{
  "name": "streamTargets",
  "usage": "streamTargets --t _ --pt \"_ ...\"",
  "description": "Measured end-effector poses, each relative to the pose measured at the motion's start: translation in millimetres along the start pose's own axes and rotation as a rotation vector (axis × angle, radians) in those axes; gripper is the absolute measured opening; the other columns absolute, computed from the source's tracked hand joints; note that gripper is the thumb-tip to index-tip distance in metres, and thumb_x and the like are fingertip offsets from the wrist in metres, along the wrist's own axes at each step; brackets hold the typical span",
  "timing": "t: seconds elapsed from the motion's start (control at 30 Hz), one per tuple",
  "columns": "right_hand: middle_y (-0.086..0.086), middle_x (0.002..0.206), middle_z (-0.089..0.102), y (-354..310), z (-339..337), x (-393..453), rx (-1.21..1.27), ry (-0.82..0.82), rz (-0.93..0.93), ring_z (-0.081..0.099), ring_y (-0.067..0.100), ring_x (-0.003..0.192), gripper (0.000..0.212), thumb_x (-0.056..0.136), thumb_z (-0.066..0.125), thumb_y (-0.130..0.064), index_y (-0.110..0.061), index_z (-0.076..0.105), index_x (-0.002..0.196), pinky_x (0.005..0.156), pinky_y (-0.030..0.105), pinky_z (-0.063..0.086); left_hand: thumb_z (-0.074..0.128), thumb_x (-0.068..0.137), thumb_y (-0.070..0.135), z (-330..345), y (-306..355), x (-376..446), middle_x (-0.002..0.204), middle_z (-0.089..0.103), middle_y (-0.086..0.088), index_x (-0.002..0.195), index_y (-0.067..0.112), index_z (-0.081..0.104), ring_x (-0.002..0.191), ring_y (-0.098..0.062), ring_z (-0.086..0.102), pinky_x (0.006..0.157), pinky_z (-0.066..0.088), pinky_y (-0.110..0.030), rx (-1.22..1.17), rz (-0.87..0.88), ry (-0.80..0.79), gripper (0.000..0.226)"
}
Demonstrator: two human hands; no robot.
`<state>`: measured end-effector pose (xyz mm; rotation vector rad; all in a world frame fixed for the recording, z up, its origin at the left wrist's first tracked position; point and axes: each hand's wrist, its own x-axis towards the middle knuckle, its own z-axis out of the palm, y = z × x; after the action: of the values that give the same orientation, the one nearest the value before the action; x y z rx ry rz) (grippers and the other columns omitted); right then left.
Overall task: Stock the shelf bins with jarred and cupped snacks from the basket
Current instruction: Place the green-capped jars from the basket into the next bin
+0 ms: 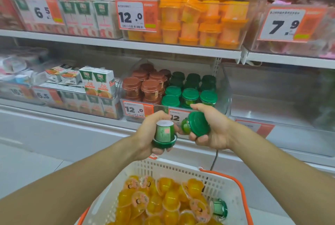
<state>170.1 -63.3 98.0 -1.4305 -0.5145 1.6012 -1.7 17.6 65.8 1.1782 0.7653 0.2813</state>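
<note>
Both hands grip green-lidded jars above the basket (181,170): the left hand (150,134) curls round an upside-down jar (164,133), the right hand (210,126) round a tilted jar (196,124). Just behind, the lower bin (224,86) holds brown- and green-lidded jars — its tags (137,109) read "12.0". Upper tags read "6.5", "12.0", "7.9".

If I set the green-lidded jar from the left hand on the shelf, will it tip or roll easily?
The green-lidded jar looks rigid: the left hand grips it without denting. Lid-down, its wide lid probably steadies it. On its side it likely rolls.
</note>
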Motion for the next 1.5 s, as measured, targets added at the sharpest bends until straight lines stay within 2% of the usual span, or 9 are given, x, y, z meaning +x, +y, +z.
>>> streamTargets --t 0.13,0.3,0.4,0.5,0.6,0.9,1.07,1.27,1.5 --pt "0.011 0.073 0.063 -7 9 1 -0.105 0.022 0.01 0.055 0.019 0.05 0.052 0.094 0.05 -0.058 -0.008 0.061 0.103 0.031 0.015 0.032 0.065 0.072 0.069 6 3 3 0.08 0.063 -0.011 0.085 0.021 0.076 0.062 -0.025 0.052 0.055 0.024 -0.026 0.198 0.002 0.004 0.051" --pt "0.007 0.068 0.054 -10 12 4 -0.274 -0.003 0.027 0.054 0.019 0.048 0.058 0.088 0.054 -0.068 -0.015 0.059 0.111 0.032 0.016 0.03 0.065 0.078 0.068 13 8 3 0.077 0.069 0.002 0.095 0.03 0.075 0.065 -0.018 0.056 0.055 0.033 -0.024 0.323 0.048 0.08 0.042" --pt "0.009 0.079 0.059 -17 10 2 -0.238 -0.06 -0.004 0.058 0.021 0.054 0.058 0.09 0.054 -0.065 -0.015 0.062 0.118 0.038 0.019 0.043 0.067 0.079 0.062 12 12 6 0.069 0.068 0.003 0.098 0.021 0.074 0.064 -0.018 0.058 0.052 0.037 -0.022 0.275 0.069 0.191 0.046" --pt "0.015 0.104 0.067 -31 9 -6 -0.189 -0.131 -0.071 0.068 0.027 0.073 0.046 0.094 0.063 -0.039 -0.009 0.06 0.128 0.058 0.027 0.06 0.066 0.065 0.065 10 15 8 0.075 0.067 -0.005 0.112 0.013 0.07 0.063 -0.022 0.058 0.042 0.035 -0.018 0.124 0.089 0.245 0.07" --pt "0.018 0.105 0.073 -43 9 -15 -0.287 -0.014 -0.207 0.073 0.026 0.082 0.029 0.09 0.069 -0.02 -0.005 0.067 0.115 0.073 0.029 0.062 0.063 0.067 0.061 7 18 8 0.079 0.067 -0.01 0.113 0.014 0.069 0.054 -0.021 0.056 0.036 0.029 -0.016 -0.068 0.138 0.243 0.066" --pt "0.013 0.082 0.074 -55 8 -4 -0.192 0.279 -0.423 0.068 0.019 0.07 0.011 0.09 0.067 -0.005 0.0 0.069 0.1 0.063 0.024 0.059 0.052 0.091 0.05 6 27 5 0.069 0.067 -0.009 0.103 0.01 0.068 0.049 -0.022 0.057 0.036 0.027 -0.015 -0.15 0.128 0.281 0.045" --pt "0.021 0.085 0.069 -62 -13 10 -0.398 0.555 -0.448 0.063 0.024 0.07 0.011 0.092 0.063 -0.005 0.001 0.066 0.1 0.056 0.025 0.055 0.047 0.091 0.033 4 20 7 0.064 0.066 -0.004 0.096 0.01 0.059 0.046 -0.02 0.058 0.034 0.026 -0.016 -0.155 0.109 0.273 0.027" --pt "0.018 0.082 0.074 -50 -21 27 -0.532 0.583 -0.371 0.065 0.02 0.067 0.008 0.09 0.069 -0.01 -0.006 0.071 0.083 0.09 0.044 0.057 0.047 0.087 0.029 4 17 10 0.069 0.062 -0.007 0.08 0.01 0.06 0.05 -0.026 0.056 0.035 0.024 -0.016 -0.129 0.086 0.254 0.024" --pt "0.01 0.084 0.074 -48 -21 31 -0.727 0.614 -0.332 0.068 0.02 0.071 0.02 0.091 0.069 -0.021 -0.002 0.074 0.098 0.084 0.045 0.06 0.042 0.086 0.027 8 21 5 0.064 0.057 -0.017 0.084 0.002 0.055 0.049 -0.028 0.052 0.034 0.022 -0.017 -0.256 0.152 0.206 0.028"
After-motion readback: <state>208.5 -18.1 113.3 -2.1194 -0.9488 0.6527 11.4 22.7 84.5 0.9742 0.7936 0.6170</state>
